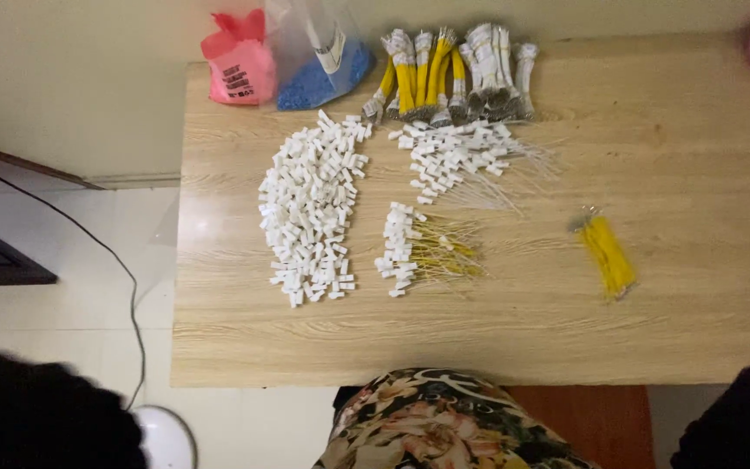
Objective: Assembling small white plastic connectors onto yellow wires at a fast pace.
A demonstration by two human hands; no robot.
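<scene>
While neither hand shows clearly enough to tell whether it is open or closed, only dark sleeves at the lower corners, the light wooden table [653, 130] fills the scene. On it, a broad heap of small white plastic connectors [310, 208] lies left of centre. At the far edge sit tied bundles of yellow and white wires [453, 74], beside a clear bag of blue pieces [319, 78] and a pink bag [240, 61]. White-wired connectors [457, 161] spread below the bundles; yellow-wired connectors [423, 252] lie nearer. A lone yellow wire bundle [609, 256] rests well apart, right.
</scene>
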